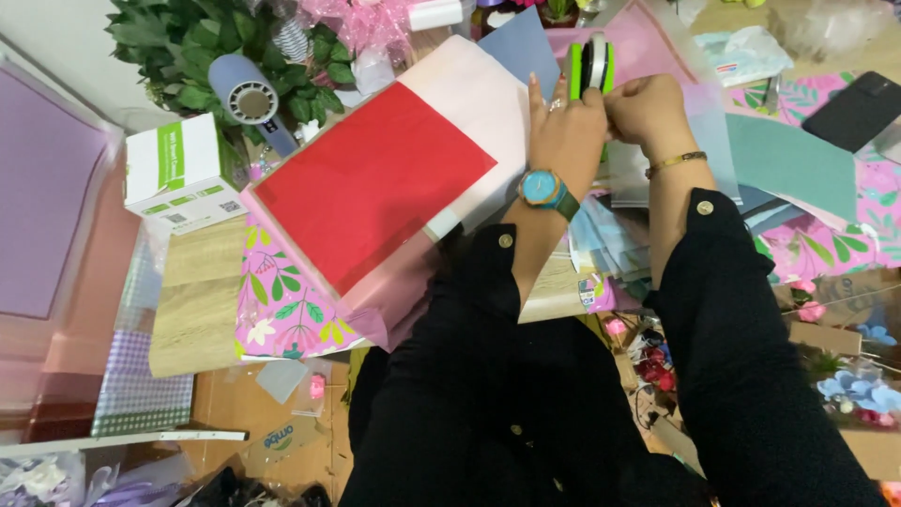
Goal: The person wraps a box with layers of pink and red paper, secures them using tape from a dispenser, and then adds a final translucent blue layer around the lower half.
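Observation:
My left hand point(566, 131) and my right hand point(648, 110) are raised together over the table, both closed around a green and white tape dispenser point(591, 64) that sticks up between them. A blue-faced watch sits on my left wrist and a thin gold bangle on my right. Just left of my hands lies a red paper sheet point(371, 183) on top of a pale pink sheet point(469, 89). Under my forearms is a loose pile of coloured paper sheets point(610, 235). My sleeves are black.
A white and green box point(180, 171) and a grey hot-air tool point(251, 101) sit at the left by green leaves point(188, 47). Pink floral wrapping paper point(282, 300) hangs over the wooden table edge. A teal sheet point(788, 160) and a black phone point(859, 108) lie at right.

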